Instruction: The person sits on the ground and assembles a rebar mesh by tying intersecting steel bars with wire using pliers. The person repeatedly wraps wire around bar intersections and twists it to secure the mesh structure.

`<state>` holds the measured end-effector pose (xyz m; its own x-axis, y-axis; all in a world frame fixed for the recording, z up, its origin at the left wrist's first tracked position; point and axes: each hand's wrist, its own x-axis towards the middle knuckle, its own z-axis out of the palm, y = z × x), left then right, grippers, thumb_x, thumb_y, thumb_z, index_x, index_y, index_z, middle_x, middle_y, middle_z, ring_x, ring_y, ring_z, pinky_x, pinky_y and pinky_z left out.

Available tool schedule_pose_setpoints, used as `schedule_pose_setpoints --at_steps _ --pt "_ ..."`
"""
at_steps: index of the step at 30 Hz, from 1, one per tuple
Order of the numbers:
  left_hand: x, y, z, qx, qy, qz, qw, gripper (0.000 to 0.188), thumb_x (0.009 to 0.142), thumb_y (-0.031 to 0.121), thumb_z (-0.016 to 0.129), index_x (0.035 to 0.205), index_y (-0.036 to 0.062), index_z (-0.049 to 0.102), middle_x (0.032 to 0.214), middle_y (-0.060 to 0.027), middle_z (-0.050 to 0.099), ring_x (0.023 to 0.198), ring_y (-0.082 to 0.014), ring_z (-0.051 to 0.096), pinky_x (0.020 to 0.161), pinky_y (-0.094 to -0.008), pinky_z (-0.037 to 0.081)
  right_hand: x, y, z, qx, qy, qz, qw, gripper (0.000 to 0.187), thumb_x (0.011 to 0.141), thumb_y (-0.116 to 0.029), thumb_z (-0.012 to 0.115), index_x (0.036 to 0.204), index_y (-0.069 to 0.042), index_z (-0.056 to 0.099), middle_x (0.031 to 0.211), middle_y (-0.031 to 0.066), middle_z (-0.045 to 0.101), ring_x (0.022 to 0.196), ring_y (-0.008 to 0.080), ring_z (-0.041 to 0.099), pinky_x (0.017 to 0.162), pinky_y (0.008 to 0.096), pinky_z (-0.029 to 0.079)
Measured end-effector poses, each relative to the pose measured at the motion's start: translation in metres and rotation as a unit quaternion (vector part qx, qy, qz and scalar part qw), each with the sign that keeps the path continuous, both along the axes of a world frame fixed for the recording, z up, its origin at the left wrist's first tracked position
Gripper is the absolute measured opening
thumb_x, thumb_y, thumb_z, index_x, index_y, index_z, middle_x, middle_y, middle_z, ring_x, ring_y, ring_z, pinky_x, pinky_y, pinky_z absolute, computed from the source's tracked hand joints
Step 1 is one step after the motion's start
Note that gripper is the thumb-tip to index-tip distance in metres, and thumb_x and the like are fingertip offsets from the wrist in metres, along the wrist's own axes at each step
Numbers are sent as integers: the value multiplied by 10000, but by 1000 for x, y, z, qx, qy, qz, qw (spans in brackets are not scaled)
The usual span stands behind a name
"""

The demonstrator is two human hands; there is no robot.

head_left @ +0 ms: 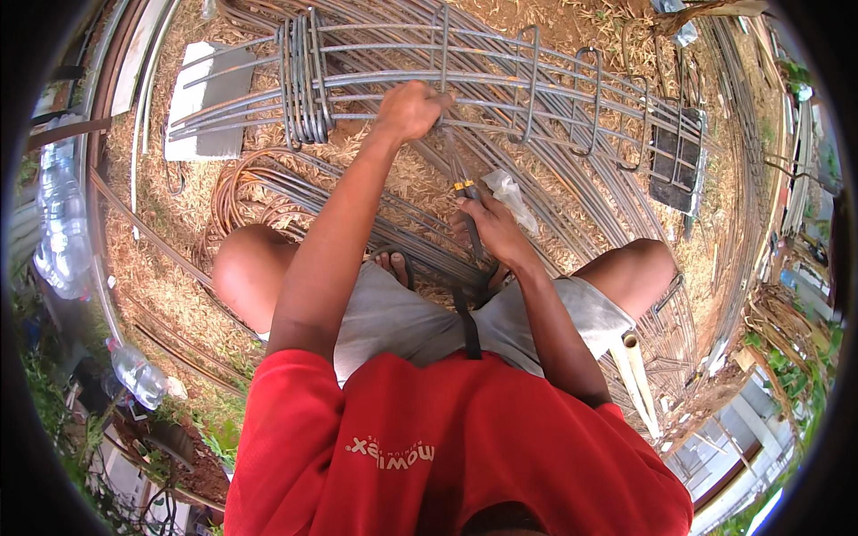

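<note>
A long rebar cage (393,79) lies across the ground before me, made of ribbed steel bars inside bent stirrups. My left hand (413,109) is closed where one upright stirrup (444,45) meets the lower long bars. My right hand (490,223) grips a pair of pincers (464,187) with black handles and yellow bands. Their metal end points up toward the bars, just below my left fingers, which partly hide what the jaws touch. Any tie wire there is too small to make out. Several stirrups (307,80) stand bunched at the cage's left end.
A pale board (210,100) lies under the cage's left end, a dark panel (676,161) under its right. Loose bars (429,234) and rusty wire coils (246,192) lie near my feet. A clear plastic bag (511,198) sits right of the pincers. Pale tubes (636,375) lean by my right knee.
</note>
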<state>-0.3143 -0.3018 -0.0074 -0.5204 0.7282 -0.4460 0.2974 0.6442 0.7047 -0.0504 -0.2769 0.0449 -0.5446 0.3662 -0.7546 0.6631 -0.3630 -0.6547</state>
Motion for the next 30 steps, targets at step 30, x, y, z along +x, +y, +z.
schedule_pose_setpoints --at_steps 30 --pt "-1 4 15 -29 -10 21 999 622 992 610 687 929 9 840 970 -274 784 992 -459 734 938 -538 534 -26 -10 5 -330 62 -195 921 461 1153 -502 483 1133 -66 632 868 88 688 758 209 682 690 419 598"
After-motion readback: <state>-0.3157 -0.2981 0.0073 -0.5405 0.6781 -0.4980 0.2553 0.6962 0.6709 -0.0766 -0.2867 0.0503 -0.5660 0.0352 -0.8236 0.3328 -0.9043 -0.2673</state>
